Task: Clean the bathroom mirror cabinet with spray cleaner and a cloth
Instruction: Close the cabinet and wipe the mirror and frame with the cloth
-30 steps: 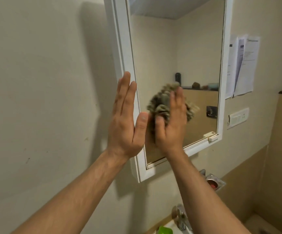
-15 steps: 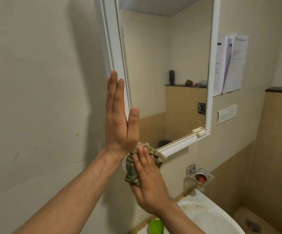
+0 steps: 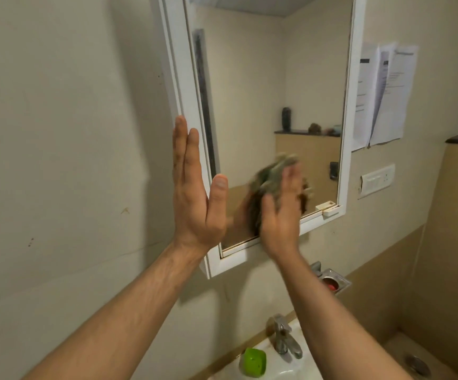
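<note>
Beige bathroom wall (image 3: 57, 133): left hand (image 3: 194, 207) flat and empty on the mirror cabinet (image 3: 249, 91) frame's left side; right hand (image 3: 281, 218), fingers straight, presses a blurred cloth (image 3: 267, 175) on the glass.

we see soft, warm indoor light, neither bright nor dim. the white-framed mirror cabinet (image 3: 178, 78) throws a broad, soft-edged shadow onto the beige painted wall (image 3: 57, 133) to its left and beneath it. the right hand (image 3: 280, 215) and the crumpled greenish-brown cloth (image 3: 269, 176) under it are smeared by motion blur, while the flat left hand (image 3: 192, 204) is sharp. the wide lens tilts and bends straight lines toward the edges. the lower right corner is darker.
</note>
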Demonstrator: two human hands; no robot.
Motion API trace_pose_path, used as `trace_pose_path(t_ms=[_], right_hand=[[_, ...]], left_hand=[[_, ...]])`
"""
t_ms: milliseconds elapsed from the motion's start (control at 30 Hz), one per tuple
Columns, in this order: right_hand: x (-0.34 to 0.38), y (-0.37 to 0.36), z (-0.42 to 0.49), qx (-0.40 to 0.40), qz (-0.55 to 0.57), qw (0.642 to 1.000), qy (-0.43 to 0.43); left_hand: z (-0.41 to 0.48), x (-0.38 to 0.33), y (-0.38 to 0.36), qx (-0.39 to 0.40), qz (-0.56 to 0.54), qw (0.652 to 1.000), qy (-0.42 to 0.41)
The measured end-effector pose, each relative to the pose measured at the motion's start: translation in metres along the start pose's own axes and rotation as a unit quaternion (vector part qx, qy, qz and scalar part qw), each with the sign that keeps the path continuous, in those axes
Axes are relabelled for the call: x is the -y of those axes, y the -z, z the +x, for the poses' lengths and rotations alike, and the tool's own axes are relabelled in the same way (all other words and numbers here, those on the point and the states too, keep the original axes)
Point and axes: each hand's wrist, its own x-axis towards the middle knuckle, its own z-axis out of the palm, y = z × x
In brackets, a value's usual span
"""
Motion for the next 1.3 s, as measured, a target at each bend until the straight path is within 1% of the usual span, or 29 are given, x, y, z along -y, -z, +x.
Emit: trace_pose_path(t_ms=[33,67,100,133,167,200,267,300,333,367,433,500,533,567,600,667,700,733,767,800,867,900,933,1000,1100,1133,1200,1233,1300], right_hand=[[0.012,-0.001,0.022,-0.065,0.020,0.993,-0.097],[0.027,-0.008,0.031,-0.084,-0.009,0.991,-0.107],[0.037,-0.019,0.028,-0.073,-0.046,0.996,-0.016],[0.038,-0.032,0.015,-0.033,-0.071,0.988,0.133],[0.035,-0.041,-0.003,0.021,-0.085,0.960,0.266],[0.026,-0.042,-0.018,0.063,-0.092,0.932,0.345],[-0.010,-0.028,-0.027,0.102,-0.108,0.902,0.406],[-0.026,-0.017,-0.023,0.096,-0.120,0.900,0.408],[-0.041,-0.006,-0.017,0.082,-0.129,0.913,0.377],[-0.055,0.006,-0.007,0.060,-0.125,0.942,0.305],[-0.069,0.023,0.013,-0.031,-0.088,0.992,0.087],[-0.061,0.019,0.026,-0.103,-0.058,0.987,-0.108],[-0.052,0.012,0.027,-0.107,-0.057,0.983,-0.136],[-0.045,0.006,0.026,-0.099,-0.067,0.987,-0.107],[-0.043,-0.001,0.018,-0.070,-0.100,0.992,-0.025],[-0.053,-0.002,0.008,0.017,-0.184,0.969,0.167],[-0.065,0.009,0.014,0.037,-0.189,0.960,0.205],[-0.076,0.020,0.024,0.024,-0.173,0.968,0.179],[-0.084,0.032,0.037,-0.015,-0.143,0.986,0.087],[-0.090,0.044,0.052,-0.060,-0.108,0.991,-0.054],[-0.098,0.062,0.082,-0.096,-0.059,0.942,-0.316],[-0.098,0.067,0.091,-0.095,-0.045,0.919,-0.381],[-0.094,0.069,0.094,-0.094,-0.045,0.909,-0.403],[-0.085,0.066,0.089,-0.096,-0.056,0.911,-0.397],[-0.070,0.052,0.072,-0.083,-0.094,0.942,-0.312],[-0.061,0.044,0.064,-0.070,-0.115,0.961,-0.240],[-0.038,0.026,0.047,-0.034,-0.149,0.988,-0.010],[-0.028,0.016,0.038,0.000,-0.162,0.978,0.133],[-0.019,0.000,0.023,0.090,-0.170,0.909,0.369]], left_hand=[[0.000,-0.002,-0.001,-0.001,-0.005,1.000,0.006],[-0.001,-0.004,-0.003,-0.006,-0.007,1.000,0.012],[-0.002,-0.004,-0.004,-0.009,-0.008,1.000,0.014],[-0.003,-0.004,-0.004,-0.011,-0.008,1.000,0.012],[-0.003,-0.004,-0.005,-0.012,-0.008,1.000,0.008],[-0.003,-0.003,-0.003,-0.009,-0.010,1.000,0.008],[-0.004,-0.003,0.000,0.004,-0.010,1.000,0.011],[-0.005,-0.005,0.003,0.005,0.002,1.000,0.012],[-0.007,-0.006,0.005,0.010,0.022,1.000,0.013],[-0.009,-0.009,0.006,0.018,0.053,0.998,0.015],[-0.015,-0.016,0.007,0.044,0.143,0.989,0.013],[-0.022,-0.026,0.001,0.087,0.213,0.973,-0.025],[-0.025,-0.031,-0.005,0.113,0.229,0.965,-0.053],[-0.025,-0.036,-0.015,0.139,0.241,0.957,-0.082],[-0.025,-0.041,-0.025,0.162,0.255,0.947,-0.106],[-0.024,-0.048,-0.044,0.199,0.285,0.927,-0.138],[-0.025,-0.049,-0.051,0.214,0.293,0.920,-0.145],[-0.026,-0.049,-0.056,0.223,0.298,0.916,-0.149],[-0.026,-0.047,-0.058,0.227,0.303,0.914,-0.149],[-0.025,-0.045,-0.060,0.226,0.309,0.912,-0.147],[-0.025,-0.041,-0.061,0.219,0.316,0.912,-0.141],[-0.025,-0.040,-0.062,0.217,0.319,0.912,-0.140],[-0.024,-0.039,-0.063,0.215,0.322,0.911,-0.140],[-0.023,-0.037,-0.064,0.211,0.334,0.909,-0.133],[-0.021,-0.033,-0.059,0.194,0.367,0.902,-0.116],[-0.019,-0.030,-0.056,0.181,0.380,0.901,-0.108],[-0.010,-0.026,-0.047,0.123,0.398,0.906,-0.076],[-0.003,-0.025,-0.043,0.084,0.397,0.912,-0.058],[0.011,-0.026,-0.037,0.036,0.384,0.922,-0.029]])
